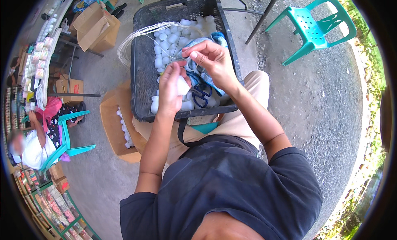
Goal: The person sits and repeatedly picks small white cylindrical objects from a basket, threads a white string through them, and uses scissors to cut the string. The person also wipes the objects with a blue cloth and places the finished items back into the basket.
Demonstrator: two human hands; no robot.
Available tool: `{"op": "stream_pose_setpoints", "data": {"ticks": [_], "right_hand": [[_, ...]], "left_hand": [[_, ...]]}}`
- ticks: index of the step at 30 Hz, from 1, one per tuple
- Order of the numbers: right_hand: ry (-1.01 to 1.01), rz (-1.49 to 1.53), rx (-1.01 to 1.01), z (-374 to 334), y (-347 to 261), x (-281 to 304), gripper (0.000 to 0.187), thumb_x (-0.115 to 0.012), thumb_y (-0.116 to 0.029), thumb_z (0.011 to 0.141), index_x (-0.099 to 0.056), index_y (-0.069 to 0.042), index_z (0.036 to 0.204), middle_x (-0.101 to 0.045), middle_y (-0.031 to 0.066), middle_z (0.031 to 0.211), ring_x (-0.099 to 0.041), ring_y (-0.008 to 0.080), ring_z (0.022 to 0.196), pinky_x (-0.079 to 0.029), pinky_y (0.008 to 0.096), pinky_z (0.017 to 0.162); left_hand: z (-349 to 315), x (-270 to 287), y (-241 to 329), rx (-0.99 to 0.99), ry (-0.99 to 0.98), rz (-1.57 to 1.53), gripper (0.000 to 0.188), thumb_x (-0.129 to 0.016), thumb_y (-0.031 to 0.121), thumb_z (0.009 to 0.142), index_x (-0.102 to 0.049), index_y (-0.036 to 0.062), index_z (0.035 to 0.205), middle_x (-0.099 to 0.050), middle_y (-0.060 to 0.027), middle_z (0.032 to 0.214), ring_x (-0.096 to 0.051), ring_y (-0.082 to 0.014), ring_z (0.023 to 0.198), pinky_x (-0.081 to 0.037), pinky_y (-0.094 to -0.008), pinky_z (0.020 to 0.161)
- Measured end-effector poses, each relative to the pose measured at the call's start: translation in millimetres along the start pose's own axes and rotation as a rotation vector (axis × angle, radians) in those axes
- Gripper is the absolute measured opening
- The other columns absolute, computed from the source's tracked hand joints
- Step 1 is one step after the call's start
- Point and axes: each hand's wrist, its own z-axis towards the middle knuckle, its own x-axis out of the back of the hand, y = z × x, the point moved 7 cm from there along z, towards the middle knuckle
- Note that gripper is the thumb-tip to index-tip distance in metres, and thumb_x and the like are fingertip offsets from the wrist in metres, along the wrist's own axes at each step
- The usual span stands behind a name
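Note:
My left hand (168,89) is closed around a small white cup-shaped piece (182,86), held over the near half of a black plastic crate (142,78). To its right, my right hand (218,67) pinches a thin white cord between thumb and forefinger. A loose bundle of white cord (126,45) hangs over the crate's left rim. Many more white cup-shaped pieces (165,45) fill the crate. Scissors with dark blue handles (201,96) lie just below my hands, beside a blue patterned cloth (219,39) partly hidden by my right hand.
An open cardboard box (111,132) with more white pieces stands left of my legs. Green plastic chairs stand at the upper right (314,31) and at left (62,149), where another person sits. A further cardboard box (95,29) and goods-laden tables line the left side.

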Motion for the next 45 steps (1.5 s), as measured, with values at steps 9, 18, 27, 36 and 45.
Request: {"op": "stream_pose_setpoints", "data": {"ticks": [9,18,27,36,45], "right_hand": [[-0.117,-0.632,0.168,-20.7,-33.4,-18.6,0.014,-0.061,0.005,0.082,-0.064,-0.004,0.092,-0.062,0.0085,0.084,-0.061,0.0194,0.076,-0.049,0.03,0.066],[-0.022,-0.6,0.26,-23.5,-51.3,-31.0,0.022,-0.066,0.002,0.073,-0.053,-0.003,0.091,-0.059,0.0087,0.078,-0.06,0.0234,0.072,-0.049,0.0342,0.062],[-0.028,-0.669,0.218,-26.0,-47.2,-32.1,0.024,-0.068,0.001,0.073,-0.051,-0.003,0.09,-0.06,0.0086,0.077,-0.062,0.0232,0.072,-0.05,0.0333,0.06],[-0.028,-0.721,0.271,-27.8,-37.1,-22.7,0.022,-0.073,-0.005,0.076,-0.06,-0.002,0.094,-0.063,0.0117,0.081,-0.065,0.0263,0.076,-0.051,0.0335,0.067],[-0.085,-0.802,0.244,-29.4,-27.9,-33.0,0.01,-0.069,-0.002,0.08,-0.062,0.0,0.086,-0.059,0.0107,0.079,-0.061,0.0222,0.072,-0.048,0.031,0.063]], "left_hand": [[-14.4,1.9,32.8,0.094,-0.057,-0.516,0.031,-0.05,0.008,0.095,-0.047,-0.0053,0.123,-0.053,-0.0201,0.121,-0.051,-0.0331,0.121,-0.042,-0.0474,0.107],[-25.9,-13.6,42.4,-0.068,-0.03,-0.258,0.03,-0.056,0.007,0.093,-0.046,0.0008,0.121,-0.054,-0.0133,0.118,-0.053,-0.0302,0.119,-0.045,-0.0443,0.104],[-34.3,-22.3,47.5,-0.235,-0.009,-0.082,0.033,-0.058,0.0,0.091,-0.044,0.0038,0.12,-0.052,-0.0103,0.117,-0.053,-0.0301,0.118,-0.048,-0.0414,0.1],[-30.0,-0.8,48.9,-0.262,0.025,-0.204,0.033,-0.057,0.009,0.094,-0.043,0.0041,0.124,-0.053,-0.0189,0.122,-0.053,-0.0318,0.119,-0.048,-0.0406,0.1],[-30.3,1.2,40.7,-0.304,0.048,-0.224,0.039,-0.057,0.009,0.094,-0.041,0.0064,0.129,-0.051,-0.0192,0.125,-0.052,-0.0315,0.121,-0.047,-0.0395,0.101]]}}
